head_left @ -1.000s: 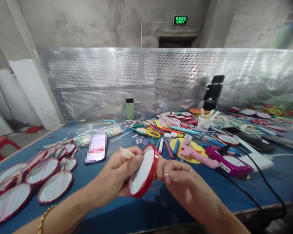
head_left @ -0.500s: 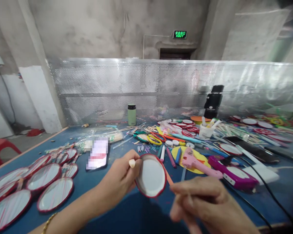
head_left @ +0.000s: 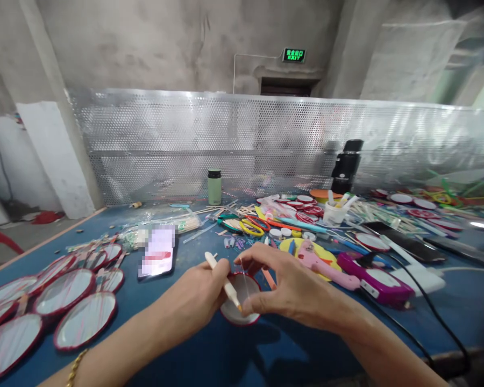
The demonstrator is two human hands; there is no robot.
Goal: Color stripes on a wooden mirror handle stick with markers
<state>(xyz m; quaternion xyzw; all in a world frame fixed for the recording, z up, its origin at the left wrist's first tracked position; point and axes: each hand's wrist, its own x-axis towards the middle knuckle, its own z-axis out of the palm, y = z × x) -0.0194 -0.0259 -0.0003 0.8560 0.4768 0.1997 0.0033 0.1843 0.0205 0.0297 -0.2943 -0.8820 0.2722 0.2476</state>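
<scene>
My left hand [head_left: 207,287] is closed around a white marker pen [head_left: 221,279] with an orange tip, which slants down across a small round disc [head_left: 248,287]. The disc has a pale face and a dark red rim, and the same hand seems to steady its left edge. Over the disc's right side curves my right hand [head_left: 280,285], thumb and index finger spread apart. A thin pale strand shows between those two fingertips; whether they grip it is unclear. The right thumb is close to the pen's tip.
Several red-rimmed discs [head_left: 84,320] lie at left beside a phone [head_left: 157,252]. A pink glue gun [head_left: 326,269], a purple device [head_left: 375,279] and a black cable [head_left: 431,301] occupy the right. Behind are scissors [head_left: 254,228], a green bottle [head_left: 214,188] and a perforated metal screen [head_left: 177,134].
My right hand has moved left from beside the disc to over it, its fingers spreading. The disc has tipped flatter and sits slightly lower. The marker pen now points down across it.
</scene>
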